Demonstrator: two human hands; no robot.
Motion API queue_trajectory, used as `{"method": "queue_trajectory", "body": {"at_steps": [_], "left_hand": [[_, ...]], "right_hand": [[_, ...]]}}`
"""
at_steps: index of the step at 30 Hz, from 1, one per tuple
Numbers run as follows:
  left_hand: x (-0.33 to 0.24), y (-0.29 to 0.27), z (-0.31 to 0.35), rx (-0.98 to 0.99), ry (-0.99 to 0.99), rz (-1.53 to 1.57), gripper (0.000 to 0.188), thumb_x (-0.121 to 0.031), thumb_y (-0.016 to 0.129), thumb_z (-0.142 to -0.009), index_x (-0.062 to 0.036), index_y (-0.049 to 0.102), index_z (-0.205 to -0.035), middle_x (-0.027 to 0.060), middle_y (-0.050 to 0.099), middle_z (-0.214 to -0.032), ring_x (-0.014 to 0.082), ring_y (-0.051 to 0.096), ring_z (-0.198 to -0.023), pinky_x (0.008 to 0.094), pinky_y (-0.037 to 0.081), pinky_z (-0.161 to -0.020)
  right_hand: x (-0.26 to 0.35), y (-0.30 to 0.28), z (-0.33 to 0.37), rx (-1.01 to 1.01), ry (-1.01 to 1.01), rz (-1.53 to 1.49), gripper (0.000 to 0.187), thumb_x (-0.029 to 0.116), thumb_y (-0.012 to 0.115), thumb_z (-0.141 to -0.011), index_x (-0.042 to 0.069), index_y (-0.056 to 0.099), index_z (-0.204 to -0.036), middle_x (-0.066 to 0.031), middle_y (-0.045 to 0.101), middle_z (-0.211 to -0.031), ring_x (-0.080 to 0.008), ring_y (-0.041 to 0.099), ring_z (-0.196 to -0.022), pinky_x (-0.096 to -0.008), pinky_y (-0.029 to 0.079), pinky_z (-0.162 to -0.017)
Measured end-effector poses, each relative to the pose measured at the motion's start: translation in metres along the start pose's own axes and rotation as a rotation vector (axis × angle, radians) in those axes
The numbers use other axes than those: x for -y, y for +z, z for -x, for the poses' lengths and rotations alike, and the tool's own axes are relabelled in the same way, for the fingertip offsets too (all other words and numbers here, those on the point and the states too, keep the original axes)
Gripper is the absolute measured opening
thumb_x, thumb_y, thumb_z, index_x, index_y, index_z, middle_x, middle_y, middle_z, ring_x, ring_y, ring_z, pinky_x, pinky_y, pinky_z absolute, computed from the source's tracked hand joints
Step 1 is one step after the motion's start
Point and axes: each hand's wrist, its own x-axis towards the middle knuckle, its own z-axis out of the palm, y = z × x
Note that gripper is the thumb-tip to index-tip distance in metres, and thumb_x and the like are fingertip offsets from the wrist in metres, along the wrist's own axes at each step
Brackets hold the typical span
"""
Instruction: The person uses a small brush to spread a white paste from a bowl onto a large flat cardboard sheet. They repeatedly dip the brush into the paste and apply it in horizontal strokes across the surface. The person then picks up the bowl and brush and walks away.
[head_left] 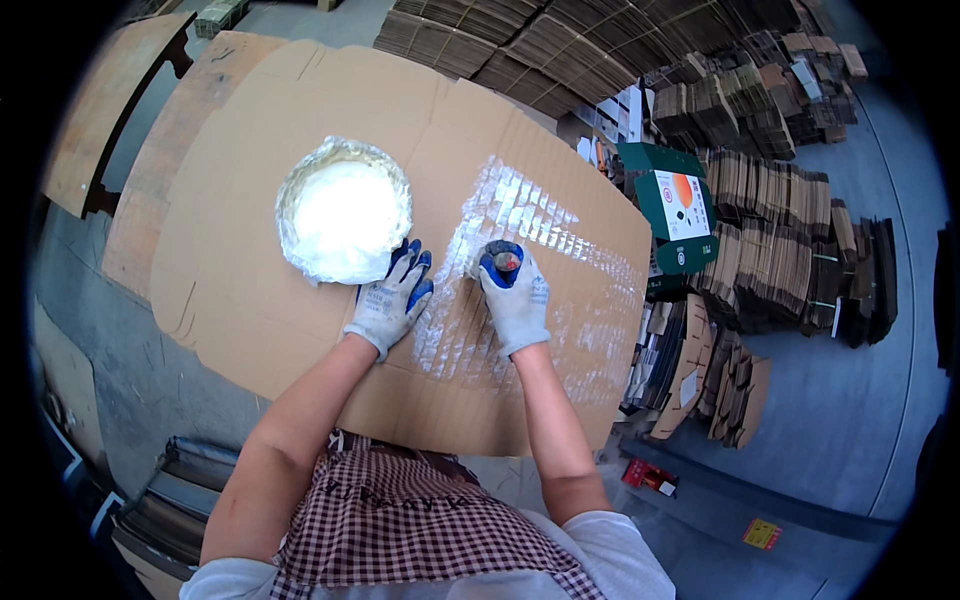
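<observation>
A large flat sheet of brown cardboard lies across the table in front of me. On its left part stands a round basin lined with crinkled white plastic, with bright white contents. My left hand, in a white and blue work glove, lies flat on the cardboard with fingers spread, its fingertips next to the basin's lower right rim. My right hand, gloved alike, is closed around an upright tool handle with a round, red-marked end; its lower end is hidden. White, wet-looking streaks surround the right hand.
Bundled cardboard stacks rise behind the table. More stacks of cut cardboard stand at the right, beside a green printed carton. A wooden board is at the far left. Metal rollers sit at the lower left.
</observation>
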Motion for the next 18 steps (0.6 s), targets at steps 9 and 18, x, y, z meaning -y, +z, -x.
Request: {"method": "queue_trajectory", "body": {"at_steps": [9,18], "left_hand": [[0.0,-0.001,0.0,0.017,-0.01,0.006,0.045,-0.032,0.043,-0.084,-0.0107,0.042,-0.124,0.0095,0.033,-0.133,0.0263,0.028,-0.124,0.0403,0.021,-0.102],[0.001,0.001,0.001,0.013,-0.007,0.017,0.045,-0.033,0.042,-0.085,-0.0106,0.042,-0.124,0.0096,0.034,-0.133,0.0267,0.029,-0.123,0.0403,0.02,-0.102]], "right_hand": [[0.003,0.013,-0.02,-0.052,-0.054,0.02,0.033,0.019,0.063,-0.071,0.004,0.053,-0.098,-0.016,0.057,-0.095,-0.0311,0.056,-0.087,-0.0356,0.045,-0.076],[0.0,0.016,-0.045,-0.1,-0.091,0.031,0.037,0.021,0.065,-0.069,0.002,0.052,-0.098,-0.0165,0.057,-0.093,-0.0312,0.055,-0.086,-0.0364,0.044,-0.077]]}}
